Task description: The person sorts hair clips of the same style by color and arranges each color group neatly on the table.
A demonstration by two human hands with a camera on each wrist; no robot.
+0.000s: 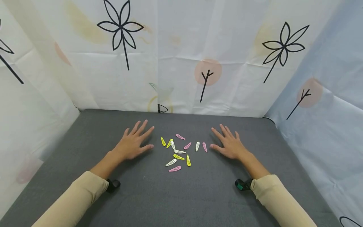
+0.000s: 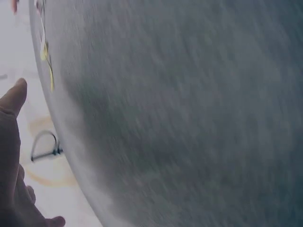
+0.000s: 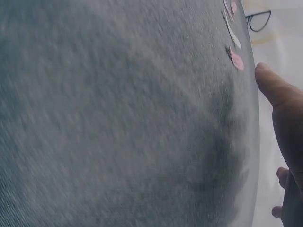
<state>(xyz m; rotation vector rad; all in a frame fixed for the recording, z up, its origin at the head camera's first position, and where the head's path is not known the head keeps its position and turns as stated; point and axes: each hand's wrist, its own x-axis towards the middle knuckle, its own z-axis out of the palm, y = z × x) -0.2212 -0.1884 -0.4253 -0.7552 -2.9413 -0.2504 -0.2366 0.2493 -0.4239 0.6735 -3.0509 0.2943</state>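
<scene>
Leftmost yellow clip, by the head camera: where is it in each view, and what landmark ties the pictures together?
Head: the yellow clip lies left of centre, just right of the left hand.
Left wrist: upper left, the lower yellow clip.
Right wrist: not in it.
Shared landmark: the black loop on the curtain.

Smooth, lightly glossy faces on the snap hair clips (image 1: 188, 161), looking like lacquered metal! The tablecloth (image 1: 170, 201) comes up all matt, rough-grained fabric. Now the printed curtain (image 1: 181, 34): smooth cloth, creased, catching a faint sheen. Sleeves (image 1: 71, 200) in soft-looking, matt cloth, and the wrist cameras (image 1: 244, 184) look like hard, smooth plastic.
</scene>
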